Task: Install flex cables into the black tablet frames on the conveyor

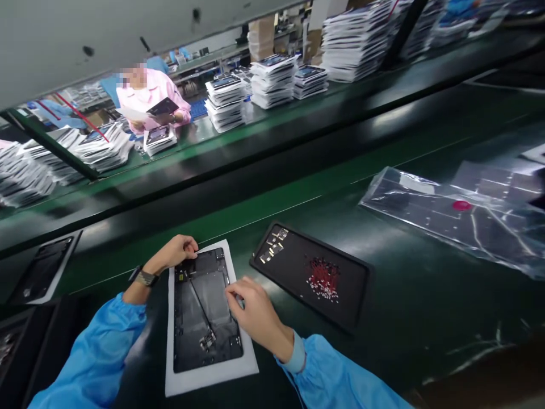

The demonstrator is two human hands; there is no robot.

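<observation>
A dark tablet back cover [204, 318] lies on a white foam sheet [208, 375] on the green bench in front of me. My left hand [176, 251] rests curled on the cover's top left corner, steadying it; a watch is on that wrist. My right hand [251, 309] is pinched at the cover's right edge, fingertips pressed together on something too small to make out. Both arms wear blue sleeves.
A black tray [349, 295] with small red parts and several metal pieces lies right of the cover. Clear plastic bags [460, 216] with dark panels lie at the right. Another cover [42, 270] sits at the left. Stacks of covers [272, 79] and a person in pink [149, 94] are across the belt.
</observation>
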